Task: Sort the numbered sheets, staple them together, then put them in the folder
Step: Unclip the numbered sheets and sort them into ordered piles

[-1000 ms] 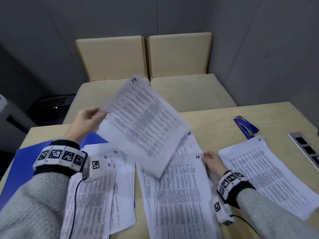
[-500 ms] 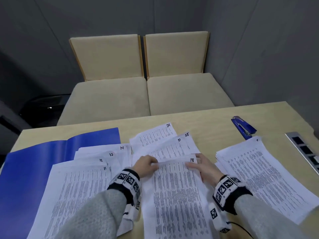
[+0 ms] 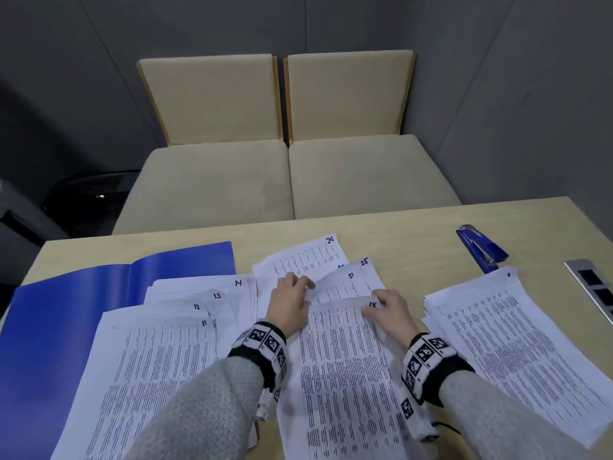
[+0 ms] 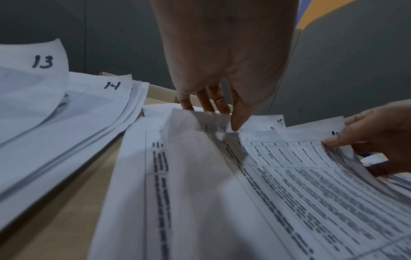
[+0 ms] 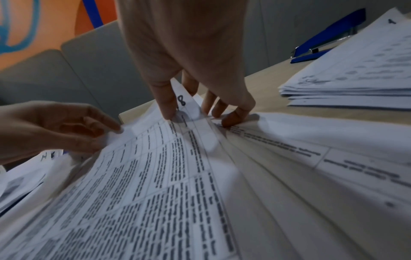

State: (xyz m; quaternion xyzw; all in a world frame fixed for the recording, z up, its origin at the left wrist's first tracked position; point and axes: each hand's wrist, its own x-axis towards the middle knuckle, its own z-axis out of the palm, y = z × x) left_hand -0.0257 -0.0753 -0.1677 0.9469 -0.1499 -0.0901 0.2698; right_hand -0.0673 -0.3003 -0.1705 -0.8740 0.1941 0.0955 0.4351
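Observation:
Sheet 18 (image 3: pixel 345 360) lies on top of the middle pile, its top edge lifted a little. My left hand (image 3: pixel 306 292) pinches that edge at the left corner, thumb on top (image 4: pixel 235 123). My right hand (image 3: pixel 381 302) pinches the corner by the number, thumb (image 5: pixel 166 109) on the paper and fingers behind. Sheets 21 (image 3: pixel 341 283), 25 and 24 (image 3: pixel 305 257) fan out behind it. A stack showing 11 to 14 (image 3: pixel 159 353) lies to the left, partly on the open blue folder (image 3: pixel 66 310). Another stack (image 3: pixel 517 343) topped by sheet 1 lies to the right, with the blue stapler (image 3: pixel 481 250) behind it.
Two beige chairs (image 3: pixel 212 180) stand against the table's far edge. A metal socket panel (image 3: pixel 593 287) is set into the table at the right edge. Bare tabletop (image 3: pixel 414 234) shows between the middle pile and the stapler.
My left hand brought sheet 18 down from the air onto the middle pile. Both hands now hold its top edge, and the left hand has crept slightly farther back.

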